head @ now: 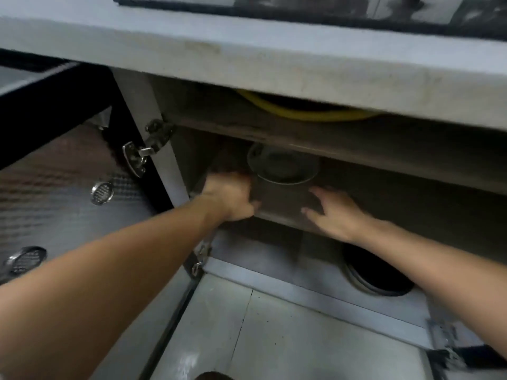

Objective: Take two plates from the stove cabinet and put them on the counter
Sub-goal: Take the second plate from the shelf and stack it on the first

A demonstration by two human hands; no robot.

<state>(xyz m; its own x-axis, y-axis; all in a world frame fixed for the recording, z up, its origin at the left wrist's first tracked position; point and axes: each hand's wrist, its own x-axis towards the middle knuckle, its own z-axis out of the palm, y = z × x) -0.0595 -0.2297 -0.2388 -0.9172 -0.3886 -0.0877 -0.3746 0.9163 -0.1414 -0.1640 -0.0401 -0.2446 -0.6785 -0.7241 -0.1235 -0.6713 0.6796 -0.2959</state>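
Observation:
A stack of shallow grey plates (284,167) rests on the middle shelf (285,207) of the open stove cabinet, in shadow and blurred. My left hand (230,196) lies palm down on the shelf just left of the plates, its fingertips near their left rim. My right hand (336,212) is at the shelf's front edge, below and to the right of the plates, fingers spread and holding nothing. The grey counter slab (247,58) runs above the cabinet opening.
The cabinet door (68,187) stands open at the left, with round vent grilles and a metal hinge (137,156). A yellow hose (301,113) curves under the counter. A dark round pan (375,272) sits on the bottom shelf. The stove (301,9) is on top.

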